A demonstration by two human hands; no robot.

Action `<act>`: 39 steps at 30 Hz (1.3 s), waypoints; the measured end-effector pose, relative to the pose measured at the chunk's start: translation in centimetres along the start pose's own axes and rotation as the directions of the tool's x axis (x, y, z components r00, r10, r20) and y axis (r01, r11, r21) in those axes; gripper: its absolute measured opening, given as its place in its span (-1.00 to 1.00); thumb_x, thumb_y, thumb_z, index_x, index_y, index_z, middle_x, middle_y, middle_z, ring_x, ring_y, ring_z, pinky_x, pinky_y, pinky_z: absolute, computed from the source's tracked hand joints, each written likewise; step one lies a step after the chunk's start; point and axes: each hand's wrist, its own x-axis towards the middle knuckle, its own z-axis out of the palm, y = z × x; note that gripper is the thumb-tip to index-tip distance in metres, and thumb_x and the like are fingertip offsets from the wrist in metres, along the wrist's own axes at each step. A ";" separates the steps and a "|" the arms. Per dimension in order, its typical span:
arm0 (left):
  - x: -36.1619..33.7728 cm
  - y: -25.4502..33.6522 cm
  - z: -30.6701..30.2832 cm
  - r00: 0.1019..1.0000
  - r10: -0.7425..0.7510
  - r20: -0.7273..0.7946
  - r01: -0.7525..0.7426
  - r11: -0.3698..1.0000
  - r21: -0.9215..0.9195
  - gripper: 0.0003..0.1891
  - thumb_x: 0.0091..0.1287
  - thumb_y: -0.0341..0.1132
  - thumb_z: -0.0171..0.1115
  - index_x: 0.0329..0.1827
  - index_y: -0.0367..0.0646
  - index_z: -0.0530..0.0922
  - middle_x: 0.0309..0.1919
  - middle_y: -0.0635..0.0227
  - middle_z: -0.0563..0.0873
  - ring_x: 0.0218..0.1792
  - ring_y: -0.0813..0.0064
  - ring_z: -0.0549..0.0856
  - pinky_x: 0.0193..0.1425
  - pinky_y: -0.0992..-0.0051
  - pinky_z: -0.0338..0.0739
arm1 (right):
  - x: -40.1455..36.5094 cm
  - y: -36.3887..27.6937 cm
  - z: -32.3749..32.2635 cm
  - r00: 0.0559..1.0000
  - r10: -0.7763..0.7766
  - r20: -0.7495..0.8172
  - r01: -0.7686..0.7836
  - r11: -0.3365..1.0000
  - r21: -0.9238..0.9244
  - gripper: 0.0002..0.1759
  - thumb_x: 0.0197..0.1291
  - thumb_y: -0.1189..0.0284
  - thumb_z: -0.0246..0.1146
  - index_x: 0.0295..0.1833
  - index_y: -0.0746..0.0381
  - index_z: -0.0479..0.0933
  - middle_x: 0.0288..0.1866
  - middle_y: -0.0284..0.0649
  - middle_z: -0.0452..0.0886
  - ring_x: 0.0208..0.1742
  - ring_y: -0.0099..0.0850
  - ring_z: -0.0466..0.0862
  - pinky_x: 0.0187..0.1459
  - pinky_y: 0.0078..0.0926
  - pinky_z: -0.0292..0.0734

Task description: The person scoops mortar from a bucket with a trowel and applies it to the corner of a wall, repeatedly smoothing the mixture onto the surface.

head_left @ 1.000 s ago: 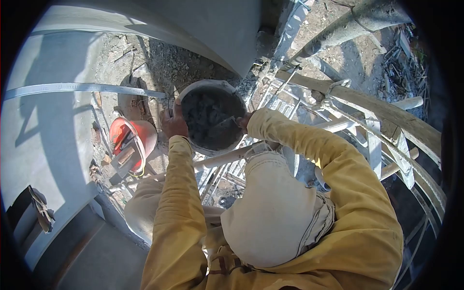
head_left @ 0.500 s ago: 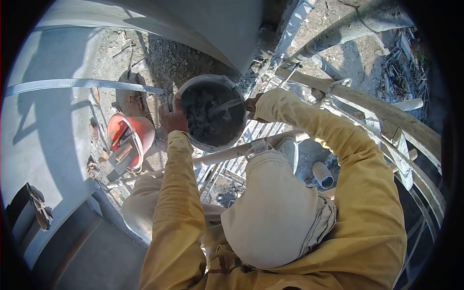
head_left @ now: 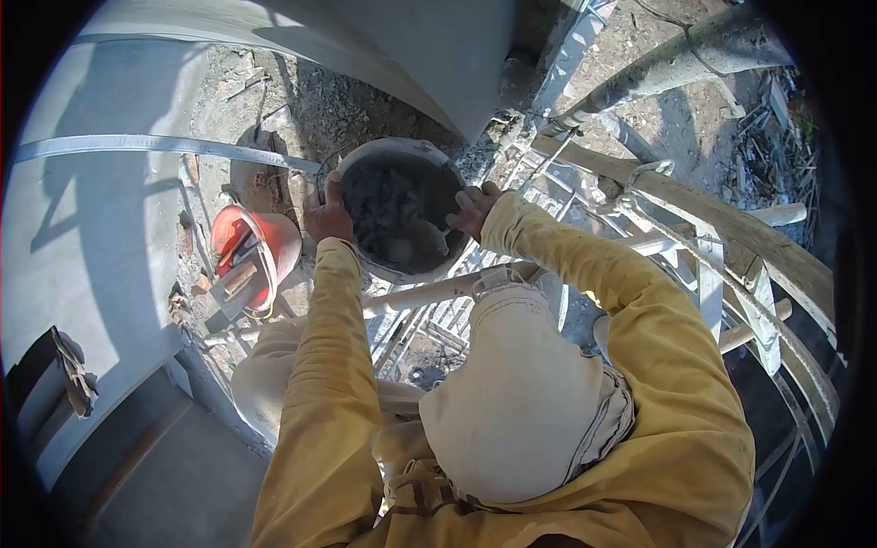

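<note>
A round bucket (head_left: 405, 270) holds dark grey, lumpy wet mortar (head_left: 388, 196). At its left rim, my left hand (head_left: 327, 217) grips the edge, thumb up along the rim. Over the right rim, my right hand (head_left: 473, 212) is closed on a trowel (head_left: 426, 240), whose mortar-smeared blade lies in the mix; its handle is mostly hidden by the fingers.
Left of the bucket stands a red bucket (head_left: 285, 245) with tools in it. A metal strip (head_left: 174, 143) reaches toward the mortar bucket. Wooden poles (head_left: 731, 215) tied with rope run along the right, and a slatted platform (head_left: 429, 315) lies below. Grey walls rise at left and top.
The trowel blade has swung down toward the near side of the bucket. My right hand has turned and shifted slightly over the rim; my left hand keeps its hold.
</note>
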 end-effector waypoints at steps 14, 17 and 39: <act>-0.3 -0.1 -1.1 0.997 -0.076 -0.034 0.072 0.993 -0.097 -0.39 0.24 0.17 0.23 -0.18 -0.37 0.66 -0.32 0.04 0.71 -0.29 0.27 0.65 -0.13 0.29 0.49 | -1.2 -2.4 -2.0 0.912 0.406 -0.059 -0.379 0.888 0.261 -0.60 0.12 0.32 0.22 0.09 -0.30 0.53 -0.14 -0.25 0.49 -0.03 -0.27 0.55 -0.01 -0.19 0.38; 0.0 0.2 -1.1 0.998 -0.037 -0.049 0.036 0.999 -0.021 -0.36 0.22 0.20 0.22 -0.21 -0.37 0.66 -0.34 0.04 0.71 -0.29 0.24 0.65 -0.15 0.27 0.48 | -3.8 -1.6 -4.0 0.881 0.470 -0.062 -0.445 0.865 0.231 -0.60 0.11 0.33 0.23 0.08 -0.30 0.54 -0.18 -0.26 0.49 -0.07 -0.29 0.54 -0.05 -0.22 0.37; 3.2 -1.9 0.1 0.978 -0.209 0.021 0.208 0.977 0.055 -0.17 0.16 0.41 0.07 -0.12 -0.37 0.64 -0.22 -0.01 0.71 -0.15 0.05 0.66 -0.02 0.20 0.46 | -10.8 1.8 -23.3 0.502 0.865 -0.020 -0.854 0.499 0.149 -0.50 0.13 0.28 0.23 0.22 0.10 0.47 0.01 -0.02 0.59 0.07 -0.08 0.57 0.12 -0.25 0.45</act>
